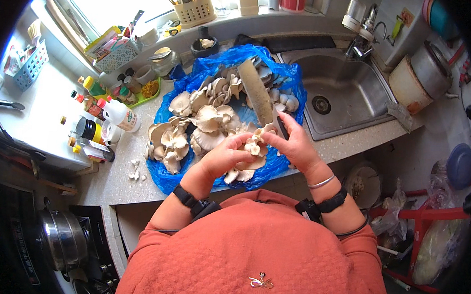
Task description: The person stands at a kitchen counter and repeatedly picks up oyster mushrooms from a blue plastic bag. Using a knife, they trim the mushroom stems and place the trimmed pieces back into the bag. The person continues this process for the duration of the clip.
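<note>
My left hand (229, 154) holds a small cluster of oyster mushrooms (253, 147) over the front of a blue plastic bag (160, 173). In my right hand (299, 144) is a kitchen knife (257, 93), its broad, stained blade pointing up and away from me. The right thumb touches the stem end of the cluster, close to the base of the blade. Beneath and beyond my hands, a heap of oyster mushrooms (208, 118) lies on the spread bag. Another clump (168, 141) rests at the bag's left side.
A stainless steel sink (350, 93) adjoins the bag on the right. Mushroom scraps (134, 170) lie on the speckled countertop (109, 184). Several condiment bottles, including a white jug (121, 115), stand at left. A steel pot (63, 237) sits on the stove. A bucket (363, 183) stands below, at right.
</note>
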`<state>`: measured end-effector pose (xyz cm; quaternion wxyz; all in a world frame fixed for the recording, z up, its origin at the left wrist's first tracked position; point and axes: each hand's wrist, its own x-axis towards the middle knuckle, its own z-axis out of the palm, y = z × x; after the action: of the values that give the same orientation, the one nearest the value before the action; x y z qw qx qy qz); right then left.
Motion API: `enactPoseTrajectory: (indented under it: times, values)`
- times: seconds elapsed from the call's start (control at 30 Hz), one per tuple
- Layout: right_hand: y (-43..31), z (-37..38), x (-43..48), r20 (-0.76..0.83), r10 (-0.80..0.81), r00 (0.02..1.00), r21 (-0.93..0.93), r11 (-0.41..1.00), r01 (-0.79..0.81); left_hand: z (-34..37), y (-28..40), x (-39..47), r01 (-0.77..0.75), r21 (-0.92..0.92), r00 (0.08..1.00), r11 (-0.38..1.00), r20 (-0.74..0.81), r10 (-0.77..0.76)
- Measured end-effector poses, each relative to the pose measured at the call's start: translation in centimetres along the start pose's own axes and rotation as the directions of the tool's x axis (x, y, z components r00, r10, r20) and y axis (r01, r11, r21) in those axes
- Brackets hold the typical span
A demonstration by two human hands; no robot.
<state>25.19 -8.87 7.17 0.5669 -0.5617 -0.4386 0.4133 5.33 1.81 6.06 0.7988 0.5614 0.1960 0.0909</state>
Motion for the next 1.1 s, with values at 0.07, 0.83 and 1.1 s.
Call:
enactPoseTrajectory:
  times: [0.07,0.83,1.1]
  values:
    - [0.4,0.3,0.1,-0.007,-0.039,0.999,-0.038,0.999,0.038,0.1,-0.2,0.1,0.013,-0.012,1.0,1.0,0.012,-0.013]
    - [5.8,-4.1,-1.2,-0.266,-0.152,0.952,-0.272,0.959,0.077,-2.7,-2.8,3.7,0.133,0.759,0.957,0.637,-0.266,0.118]
    - [5.1,-6.8,-4.1,-0.327,-0.063,0.943,-0.115,0.993,0.027,-2.4,-4.2,11.0,-0.064,0.958,0.872,0.28,-0.083,0.482]
